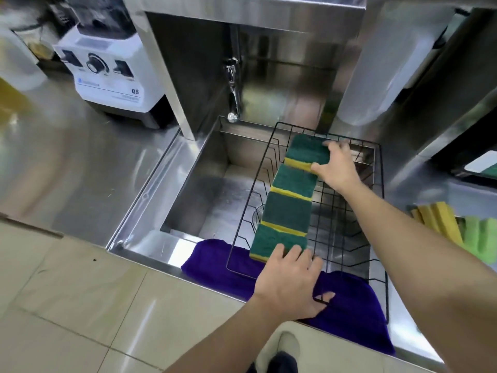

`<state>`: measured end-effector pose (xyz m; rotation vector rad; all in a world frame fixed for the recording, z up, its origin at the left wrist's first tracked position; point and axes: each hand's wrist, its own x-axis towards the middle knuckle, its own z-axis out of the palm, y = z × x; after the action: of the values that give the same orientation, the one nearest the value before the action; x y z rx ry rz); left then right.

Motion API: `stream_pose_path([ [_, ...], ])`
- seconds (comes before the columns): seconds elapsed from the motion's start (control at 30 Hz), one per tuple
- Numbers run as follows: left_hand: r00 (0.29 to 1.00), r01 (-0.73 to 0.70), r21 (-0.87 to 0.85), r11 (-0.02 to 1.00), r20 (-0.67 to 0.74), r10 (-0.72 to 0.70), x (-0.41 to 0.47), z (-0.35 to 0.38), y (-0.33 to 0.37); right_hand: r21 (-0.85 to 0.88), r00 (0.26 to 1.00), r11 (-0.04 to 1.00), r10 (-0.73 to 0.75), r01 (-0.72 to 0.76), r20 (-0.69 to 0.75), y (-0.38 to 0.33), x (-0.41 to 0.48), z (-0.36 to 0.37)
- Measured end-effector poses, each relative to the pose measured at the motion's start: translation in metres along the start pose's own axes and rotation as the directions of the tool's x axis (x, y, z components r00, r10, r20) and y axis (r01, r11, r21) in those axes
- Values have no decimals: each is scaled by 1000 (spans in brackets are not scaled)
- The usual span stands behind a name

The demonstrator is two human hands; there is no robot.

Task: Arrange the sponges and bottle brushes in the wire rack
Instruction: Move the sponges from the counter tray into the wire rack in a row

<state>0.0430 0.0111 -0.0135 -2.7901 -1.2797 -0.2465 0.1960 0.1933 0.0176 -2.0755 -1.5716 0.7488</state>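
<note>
Already four green-and-yellow sponges [291, 196] stand in a row along the left side of the wire rack [349, 211], which sits over the sink [193, 189]. More sponges [441, 222] wait on the counter to the right; no brushes show. Pressed unevenly, the row could likely buckle or tip through the wires. The right hand [336, 168] reaches far, fingers clamped on the rearmost sponge; the left hand [290, 281] presses spread fingers against the nearest one, thumb hooked on the rack edge above the purple cloth [349, 319].
</note>
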Motion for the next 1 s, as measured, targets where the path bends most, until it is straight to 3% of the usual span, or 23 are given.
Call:
stream_pose_path([
  [0.2,999,-8,-2,1000,33,8,0,-2,0,-13,999,999,-32,32,18,0,12,11],
  [0.5,999,-24,1,1000,22,24,1,-3,1,30,980,997,-59,66,-188,3,8,23],
  [0.7,1000,-28,2,1000,10,28,1,-1,0,-45,999,998,-37,39,32,17,9,30],
  [0.87,1000,-20,8,1000,-18,20,0,3,-1,-111,965,994,47,-19,257,15,8,27],
  [1.0,999,-25,-7,1000,-41,25,-1,5,-1,-140,945,990,70,-26,319,20,0,26],
])
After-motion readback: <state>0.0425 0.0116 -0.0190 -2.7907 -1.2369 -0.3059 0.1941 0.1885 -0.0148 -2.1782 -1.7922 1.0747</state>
